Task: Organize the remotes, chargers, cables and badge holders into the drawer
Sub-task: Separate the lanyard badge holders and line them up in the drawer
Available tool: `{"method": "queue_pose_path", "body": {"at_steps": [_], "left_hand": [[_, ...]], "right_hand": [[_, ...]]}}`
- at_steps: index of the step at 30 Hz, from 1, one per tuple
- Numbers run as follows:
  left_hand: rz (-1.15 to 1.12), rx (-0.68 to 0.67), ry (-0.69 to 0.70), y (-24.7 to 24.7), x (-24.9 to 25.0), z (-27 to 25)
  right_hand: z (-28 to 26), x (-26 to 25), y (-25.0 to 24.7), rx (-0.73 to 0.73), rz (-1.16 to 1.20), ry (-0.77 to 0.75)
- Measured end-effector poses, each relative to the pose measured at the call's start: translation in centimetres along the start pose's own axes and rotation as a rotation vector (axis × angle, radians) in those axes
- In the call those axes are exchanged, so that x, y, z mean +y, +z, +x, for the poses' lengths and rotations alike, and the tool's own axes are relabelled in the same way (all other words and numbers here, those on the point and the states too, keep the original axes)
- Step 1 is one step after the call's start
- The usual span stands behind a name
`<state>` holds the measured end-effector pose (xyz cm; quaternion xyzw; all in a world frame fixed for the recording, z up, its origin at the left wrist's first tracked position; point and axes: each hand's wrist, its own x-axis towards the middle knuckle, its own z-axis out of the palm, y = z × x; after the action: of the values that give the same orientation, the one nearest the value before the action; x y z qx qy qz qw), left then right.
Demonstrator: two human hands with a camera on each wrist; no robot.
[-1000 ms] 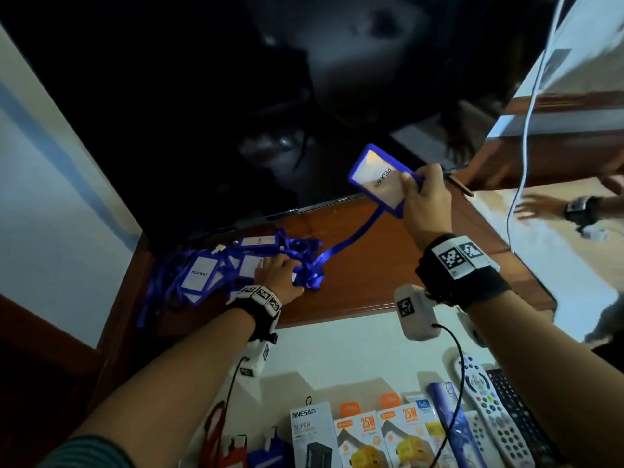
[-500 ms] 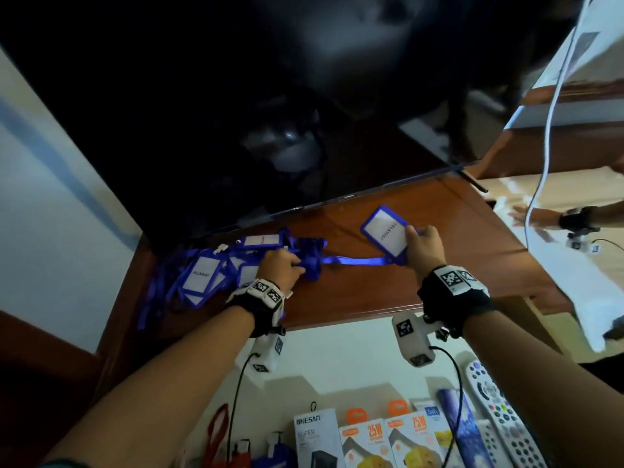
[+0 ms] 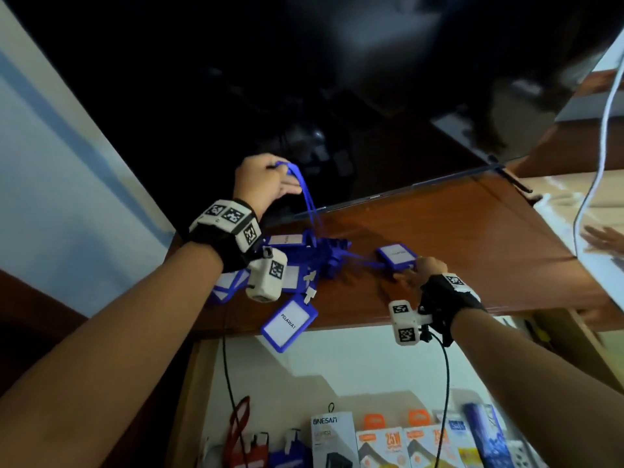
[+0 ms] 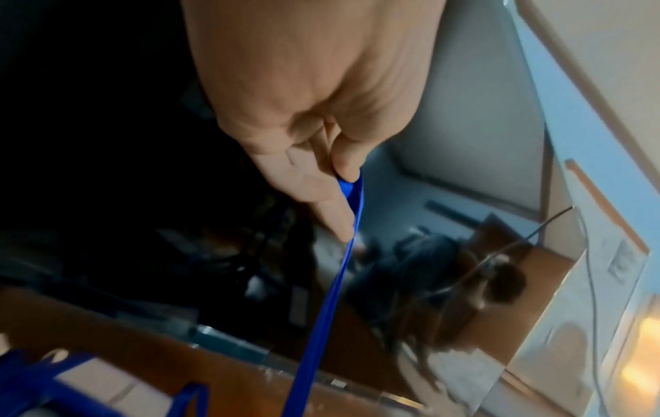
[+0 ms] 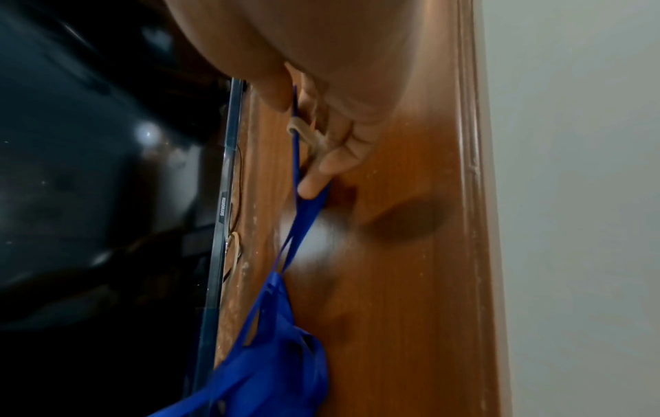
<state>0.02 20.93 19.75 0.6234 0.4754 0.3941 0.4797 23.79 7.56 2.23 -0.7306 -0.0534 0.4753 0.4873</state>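
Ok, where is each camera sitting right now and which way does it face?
Head: on the head, facing forward and down at the wooden top and TV; both forearms, left hand and right hand show.
Left wrist: looks along the palm; fingers pinch the blue lanyard.
Right wrist: looks along the fingers, which pinch the badge holder by its clip.
Shared: all see the wooden top and TV.

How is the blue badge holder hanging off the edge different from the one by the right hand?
The hanging badge holder juts out past the front edge of the wooden shelf; the badge holder by the right hand lies flat on it. The hanging one's white card reads PELAWAT plainly; the other's word is too small to read. No hand touches the hanging one; the right hand rests against the other. Both are blue frames with white cards.
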Motion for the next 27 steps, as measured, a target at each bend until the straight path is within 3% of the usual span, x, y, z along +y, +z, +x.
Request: {"method": "queue_pose_path", "body": {"at_steps": [3, 4, 7, 9, 13, 17, 19, 21, 22, 25, 27], "left_hand": [[-0.074, -0.024, 0.04, 0.1, 2.6, -0.7], [-0.103, -0.049, 0.058, 0.3, 3.4, -1.1], [-0.193, -0.123, 0.116, 0.9, 5.8, -2.4], [-0.277, -0.165, 0.147, 1.2, 7.3, -3.2], [-0.496, -0.232, 0.18, 1.0, 9.2, -4.7], [-0.521, -0.176, 0.184, 0.1, 7.1, -5.4], [-0.382, -0.119, 0.122, -0.1, 2.9, -5.5], [-0.101, -0.109, 0.053, 0.1, -2.8, -5.8], [0.075, -0.159, 0.011, 0.3, -6.1, -6.2], [0.69, -0.497, -0.065, 1.2, -14.4, -8.4], [1.009, -0.563, -0.07, 1.5, -18.0, -9.8]], "right_hand": [[-1.4, -2.1, 1.1, 0.214, -0.425, -0.168], [-2.0, -2.6, 1.9, 0.189, -0.471, -0.263], [-4.3, -3.6, 4.9, -0.082, -0.278, -0.559], [-5.8, -4.3, 7.2, -0.284, -0.318, -0.684], [-7.5, -5.2, 11.1, -0.4, -0.466, -0.688], [-8.4, -6.9, 11.9, -0.241, -0.49, -0.628], [-8.6, -8.1, 11.5, -0.194, -0.446, -0.624], [-8.7, -9.1, 10.8, -0.152, -0.517, -0.64], [-8.9, -9.7, 10.3, -0.115, -0.52, -0.641], [-8.5, -11.1, 9.5, -0.053, -0.457, -0.721], [-8.6, -11.6, 8.8, -0.017, -0.327, -0.7]]}}
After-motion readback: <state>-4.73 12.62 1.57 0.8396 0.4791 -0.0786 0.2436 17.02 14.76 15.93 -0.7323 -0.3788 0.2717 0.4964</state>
